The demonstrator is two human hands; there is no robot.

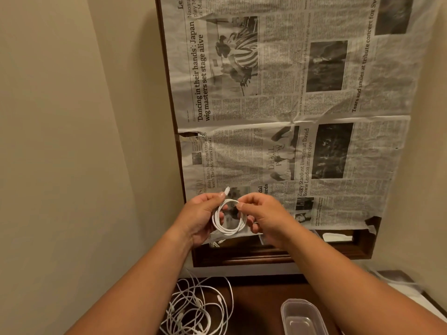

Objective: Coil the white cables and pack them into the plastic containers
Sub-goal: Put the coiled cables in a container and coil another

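While both hands were raised ahead, left hand pinched coiled white cable at top left, connector end poking up past thumb; right hand pinched same coil at top right. Coil hung between hands. Nearer, below: loose white cables heaped left on dark table; plastic container right. Newspaper covered far wall.

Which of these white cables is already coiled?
The cable held up between the left hand and right hand: it is wound into a neat ring. The others lie in a loose tangle on the table, left of the plastic container.
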